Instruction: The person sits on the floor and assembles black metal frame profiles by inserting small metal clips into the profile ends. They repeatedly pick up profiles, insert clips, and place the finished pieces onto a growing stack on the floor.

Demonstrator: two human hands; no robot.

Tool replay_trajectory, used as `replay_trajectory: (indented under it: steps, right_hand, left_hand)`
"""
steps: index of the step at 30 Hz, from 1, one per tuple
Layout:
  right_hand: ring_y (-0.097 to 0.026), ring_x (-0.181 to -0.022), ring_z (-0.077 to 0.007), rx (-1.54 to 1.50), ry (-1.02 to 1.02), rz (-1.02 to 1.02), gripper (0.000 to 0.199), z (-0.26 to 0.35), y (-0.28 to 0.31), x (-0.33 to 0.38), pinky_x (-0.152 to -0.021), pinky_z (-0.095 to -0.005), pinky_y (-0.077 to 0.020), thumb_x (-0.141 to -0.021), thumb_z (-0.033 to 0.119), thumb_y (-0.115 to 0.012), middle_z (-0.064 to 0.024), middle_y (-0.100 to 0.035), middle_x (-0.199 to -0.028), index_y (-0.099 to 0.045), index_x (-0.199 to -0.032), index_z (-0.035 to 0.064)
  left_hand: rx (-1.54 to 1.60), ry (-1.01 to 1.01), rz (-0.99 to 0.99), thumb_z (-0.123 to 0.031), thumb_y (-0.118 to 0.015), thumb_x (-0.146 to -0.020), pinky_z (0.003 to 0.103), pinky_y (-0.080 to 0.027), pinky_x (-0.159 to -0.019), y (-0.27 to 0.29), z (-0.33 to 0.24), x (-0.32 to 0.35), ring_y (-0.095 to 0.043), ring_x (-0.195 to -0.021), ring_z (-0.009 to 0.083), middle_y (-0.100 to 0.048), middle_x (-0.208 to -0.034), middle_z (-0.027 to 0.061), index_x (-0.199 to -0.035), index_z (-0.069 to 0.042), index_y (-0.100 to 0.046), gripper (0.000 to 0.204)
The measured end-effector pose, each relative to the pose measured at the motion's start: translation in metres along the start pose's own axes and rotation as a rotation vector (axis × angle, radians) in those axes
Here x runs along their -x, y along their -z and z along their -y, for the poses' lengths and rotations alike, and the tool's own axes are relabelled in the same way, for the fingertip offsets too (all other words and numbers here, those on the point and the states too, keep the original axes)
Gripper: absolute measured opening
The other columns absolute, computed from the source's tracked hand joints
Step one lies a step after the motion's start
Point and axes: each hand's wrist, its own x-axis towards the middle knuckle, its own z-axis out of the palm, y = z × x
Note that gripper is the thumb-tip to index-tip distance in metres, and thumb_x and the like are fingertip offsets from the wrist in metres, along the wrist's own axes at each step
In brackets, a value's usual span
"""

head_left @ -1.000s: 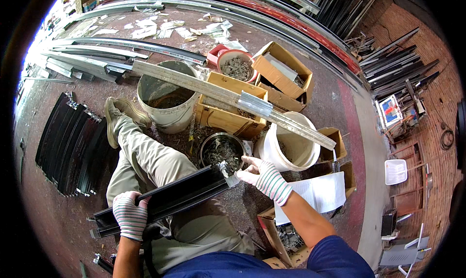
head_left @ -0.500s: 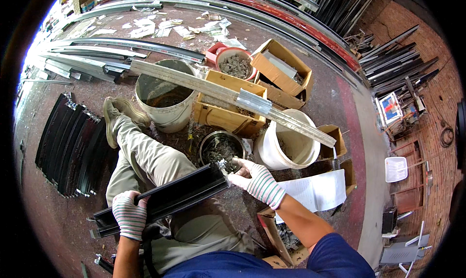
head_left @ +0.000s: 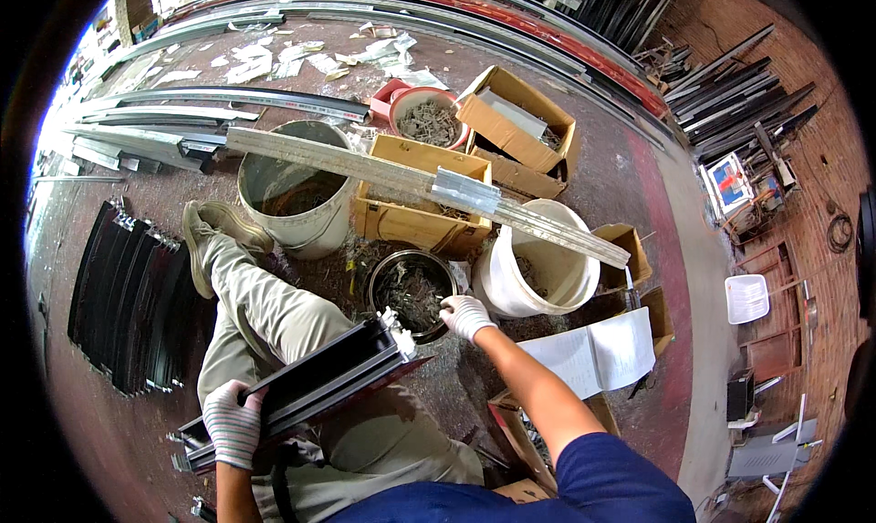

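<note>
Across my lap lies a black channel-shaped metal profile [head_left: 319, 386]. My left hand [head_left: 234, 421], in a striped white glove, is wrapped round its near left end. A pale metal fitting [head_left: 395, 335] sits on the profile's far right end. My right hand [head_left: 466, 319], gloved alike, is at the right rim of a round dark pan [head_left: 371, 290] holding small metal pieces. Its fingers are curled together; what they hold, if anything, is hidden. The right hand is apart from the profile.
A long metal bar [head_left: 338, 165] rests across a grey bucket [head_left: 297, 226], a wooden box [head_left: 415, 229] and a white bucket [head_left: 497, 281]. Black profiles [head_left: 128, 304] lie stacked at left. Paper sheets [head_left: 593, 351] lie over boxes at right. Beyond are a red basin [head_left: 394, 112] and cardboard boxes [head_left: 516, 126].
My right hand has left the profile's fitted end and moved up to the pan's rim, its fingers curling. The profile's right end has shifted left; my left hand still holds it.
</note>
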Motion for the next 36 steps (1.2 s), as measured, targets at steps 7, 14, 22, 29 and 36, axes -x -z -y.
replay_trajectory:
  steps: [7, 14, 22, 29, 36]
  right_hand:
    - [-0.058, -0.108, -0.0273, 0.556, 0.185, -0.074, 0.023, 0.004, -0.075, -0.055, -0.114, -0.0466, -0.0247, -0.084, 0.018, -0.055, -0.0086, -0.069, -0.102, -0.075, -0.093, 0.0149]
    - [-0.060, -0.108, -0.0268, 0.668, 0.237, -0.006, 0.024, 0.002, -0.107, -0.079, -0.112, -0.0442, -0.0294, -0.086, 0.016, -0.054, -0.0076, -0.070, -0.100, -0.076, -0.094, 0.0154]
    - [-0.068, -0.076, -0.0216, -0.625, -0.037, -0.179, 0.019, -0.004, -0.043, -0.066, -0.073, -0.0367, -0.0533, -0.083, 0.023, -0.075, -0.0108, -0.071, -0.085, -0.069, -0.091, 0.0062]
    - [-0.068, -0.085, -0.0188, -1.639, 0.011, 0.017, 0.020, 0.068, 0.063, 0.074, -0.082, -0.0321, -0.0563, -0.095, 0.009, -0.063, -0.0107, -0.069, -0.094, -0.062, -0.111, -0.0027]
    - [-0.062, -0.091, -0.0091, -1.298, 0.170, -0.007, 0.023, 0.086, 0.077, 0.138, -0.085, -0.0256, -0.0494, -0.094, 0.022, -0.067, -0.0028, -0.070, -0.099, -0.065, -0.106, 0.0021]
  left_hand:
    - [0.028, 0.024, 0.000, -0.020, -0.081, -0.070, 0.039, -0.048, -0.062, 0.005, 0.003, -0.004, -0.060, -0.061, 0.0330, -0.062, -0.066, 0.0169, -0.072, -0.002, -0.065, 0.024]
    - [-0.020, 0.012, 0.009, -0.025, -0.083, -0.068, 0.040, -0.047, -0.063, 0.002, 0.000, -0.010, -0.060, -0.062, 0.0325, -0.061, -0.065, 0.0138, -0.069, -0.005, -0.065, 0.027]
    - [0.008, 0.027, 0.054, -0.025, -0.083, -0.069, 0.040, -0.047, -0.065, -0.002, -0.006, -0.019, -0.061, -0.066, 0.0339, -0.063, -0.067, 0.0155, -0.072, -0.004, -0.066, 0.027]
    - [0.019, 0.096, 0.090, -0.024, -0.080, -0.074, 0.040, -0.049, -0.065, 0.001, 0.000, -0.012, -0.062, -0.065, 0.0345, -0.064, -0.069, 0.0175, -0.074, -0.002, -0.066, 0.026]
    - [-0.010, 0.086, 0.087, -0.027, -0.079, -0.076, 0.040, -0.049, -0.065, 0.005, -0.004, -0.009, -0.062, -0.065, 0.0350, -0.064, -0.070, 0.0189, -0.076, -0.001, -0.067, 0.029]
